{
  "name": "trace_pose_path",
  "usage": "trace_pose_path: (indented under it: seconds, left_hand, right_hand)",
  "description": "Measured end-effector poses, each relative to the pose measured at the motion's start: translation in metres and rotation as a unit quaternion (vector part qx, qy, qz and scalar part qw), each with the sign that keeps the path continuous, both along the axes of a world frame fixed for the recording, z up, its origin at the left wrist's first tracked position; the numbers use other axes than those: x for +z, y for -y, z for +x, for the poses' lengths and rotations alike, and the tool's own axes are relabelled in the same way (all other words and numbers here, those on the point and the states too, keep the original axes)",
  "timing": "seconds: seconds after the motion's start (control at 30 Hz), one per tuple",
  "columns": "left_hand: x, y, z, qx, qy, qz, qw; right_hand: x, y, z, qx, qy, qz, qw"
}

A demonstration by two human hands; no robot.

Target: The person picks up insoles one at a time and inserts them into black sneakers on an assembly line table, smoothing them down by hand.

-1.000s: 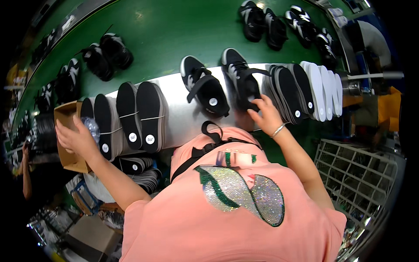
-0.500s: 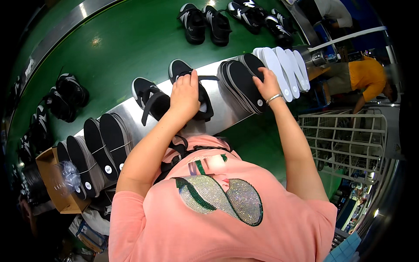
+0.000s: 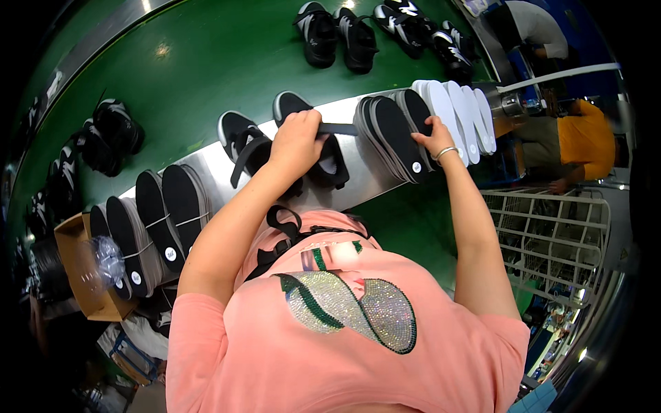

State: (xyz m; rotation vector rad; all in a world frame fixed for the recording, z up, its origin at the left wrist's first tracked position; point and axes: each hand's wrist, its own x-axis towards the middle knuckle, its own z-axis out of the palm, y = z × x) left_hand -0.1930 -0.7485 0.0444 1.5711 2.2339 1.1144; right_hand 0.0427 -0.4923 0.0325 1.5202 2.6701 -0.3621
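A green table point(image 3: 186, 76) fills the upper field. Along its near side runs a metal ledge point(image 3: 372, 182), slanting up to the right; the wearer, in a pink shirt point(image 3: 289, 358), stands against it. A wire cart point(image 3: 551, 234) stands at right, near a co-worker in an orange top point(image 3: 585, 141). At the ledge's left end lies an open box point(image 3: 76, 255), with crumpled clear plastic point(image 3: 109, 261) at its inner side. Next to the box stand tied piles of black insoles point(image 3: 157, 213). Toward the right end are two further black piles point(image 3: 392, 134), then a row of white insoles point(image 3: 444, 110). Between the black groups, two black shoes lie side by side, toes toward the table: the left shoe point(image 3: 237, 131) and the right shoe point(image 3: 291, 103). Other shoes point(image 3: 317, 38) lie on the table at upper right and far left.

The left hand point(image 3: 296, 144) lies over the right shoe's opening, fingers bent; how tightly they grip cannot be told. The right hand point(image 3: 441, 140) is at the further black pile, beside the white insoles, thumb and forefinger apart at its edge; whether they grasp an insole cannot be told. A dark strap point(image 3: 337, 129) juts rightward from beneath the left hand. A bracelet point(image 3: 446, 151) rings the right wrist.
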Motion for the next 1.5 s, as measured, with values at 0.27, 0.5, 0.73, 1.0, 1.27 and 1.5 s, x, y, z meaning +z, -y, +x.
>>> trace_pose_path:
  seconds: [0.27, 0.5, 0.73, 1.0, 1.27, 1.5]
  left_hand:
    - [-0.006, -0.016, -0.011, 0.125, 0.174, -0.062, 0.975]
    - [-0.019, -0.02, -0.016, 0.087, 0.264, -0.068, 0.958]
    - [-0.016, -0.014, -0.003, 0.132, 0.235, -0.053, 0.962]
    - [-0.022, -0.014, 0.001, 0.152, 0.223, -0.037, 0.962]
    - [-0.02, -0.012, 0.001, 0.142, 0.257, -0.028, 0.955]
    - [-0.027, -0.011, -0.002, 0.136, 0.277, 0.001, 0.951]
  right_hand:
    - [0.067, 0.029, -0.012, 0.018, -0.172, -0.062, 0.983]
    - [0.096, 0.136, -0.073, -0.005, -0.07, -0.537, 0.841]
    - [0.036, 0.176, -0.117, 0.319, 0.078, 0.018, 0.944]
    - [0.08, 0.167, -0.082, 0.332, 0.129, 0.0, 0.934]
    - [0.03, 0.173, -0.118, 0.395, 0.118, 0.014, 0.911]
    - [0.01, 0.162, -0.142, 0.353, 0.199, -0.095, 0.909]
